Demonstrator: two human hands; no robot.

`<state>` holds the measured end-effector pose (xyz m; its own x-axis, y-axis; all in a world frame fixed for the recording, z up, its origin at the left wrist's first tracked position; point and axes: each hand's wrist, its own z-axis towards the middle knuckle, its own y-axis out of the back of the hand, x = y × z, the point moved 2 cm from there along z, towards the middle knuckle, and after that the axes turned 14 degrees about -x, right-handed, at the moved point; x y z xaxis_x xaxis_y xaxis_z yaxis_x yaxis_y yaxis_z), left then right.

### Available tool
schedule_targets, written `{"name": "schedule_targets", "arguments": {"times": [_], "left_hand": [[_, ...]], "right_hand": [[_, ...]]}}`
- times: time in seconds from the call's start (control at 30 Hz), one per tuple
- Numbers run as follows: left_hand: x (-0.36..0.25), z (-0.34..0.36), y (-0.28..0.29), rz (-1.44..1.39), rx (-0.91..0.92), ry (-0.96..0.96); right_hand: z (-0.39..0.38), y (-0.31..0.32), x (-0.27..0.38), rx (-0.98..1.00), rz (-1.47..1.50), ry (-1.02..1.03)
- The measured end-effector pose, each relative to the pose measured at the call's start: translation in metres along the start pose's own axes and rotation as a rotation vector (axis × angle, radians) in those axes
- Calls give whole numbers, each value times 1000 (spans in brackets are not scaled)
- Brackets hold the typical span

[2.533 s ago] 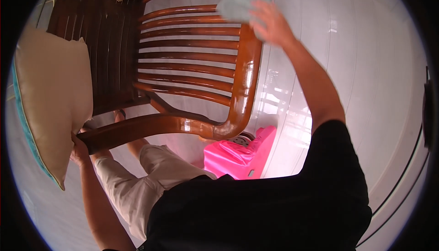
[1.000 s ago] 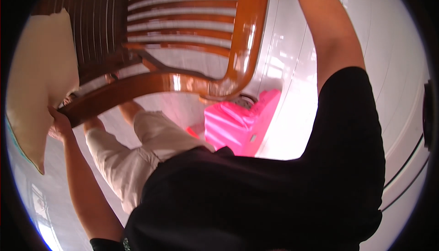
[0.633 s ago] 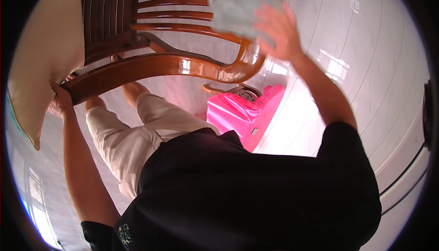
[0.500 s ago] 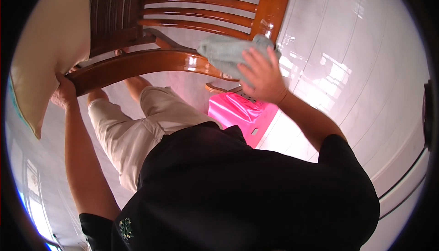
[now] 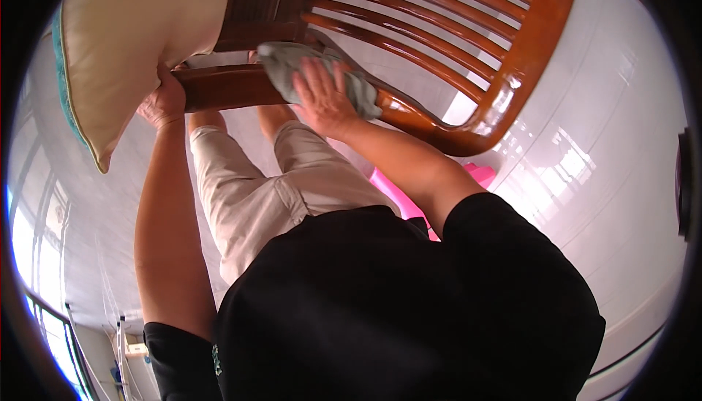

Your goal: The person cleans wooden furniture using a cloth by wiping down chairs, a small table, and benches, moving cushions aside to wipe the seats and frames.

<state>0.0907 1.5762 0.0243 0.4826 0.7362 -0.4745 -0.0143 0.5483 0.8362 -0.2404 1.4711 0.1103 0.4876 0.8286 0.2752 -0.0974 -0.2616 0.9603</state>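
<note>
A grey-green cloth (image 5: pixel 289 61) lies over the curved wooden armrest (image 5: pixel 227 88) of a glossy brown bench. My right hand (image 5: pixel 322 97) presses on the cloth from above, fingers spread across it; its thumb is hard to make out. At the armrest's left end, my left hand (image 5: pixel 164 100) is closed on the edge of a cream cushion (image 5: pixel 153 13) with teal piping. Creases in the cushion's fabric run toward that hand, and one corner hangs down past the wrist. My left fingers are partly hidden by the cushion and the wood.
The bench's slatted part (image 5: pixel 417 24) extends toward the far right. A bright pink object (image 5: pixel 479 174) shows under the bench, partly behind my right arm. Pale glossy floor (image 5: pixel 585 101) lies to the right. Slim poles (image 5: pixel 122 357) stand at the lower left.
My right hand and the cloth have slid left along the armrest, from its right end to its middle. The view has shifted, and my left hand still holds the cushion.
</note>
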Motion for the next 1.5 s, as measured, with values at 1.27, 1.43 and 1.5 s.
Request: {"name": "schedule_targets", "arguments": {"times": [1.27, 1.43, 1.5], "left_hand": [[15, -13, 5, -14, 126, 61], [13, -12, 17, 29, 139, 116], [15, -17, 16, -59, 178, 90]], "right_hand": [[75, 99, -139, 714, -566, 140], [95, -41, -144, 511, -518, 187], [112, -92, -143, 429, -504, 243]]}}
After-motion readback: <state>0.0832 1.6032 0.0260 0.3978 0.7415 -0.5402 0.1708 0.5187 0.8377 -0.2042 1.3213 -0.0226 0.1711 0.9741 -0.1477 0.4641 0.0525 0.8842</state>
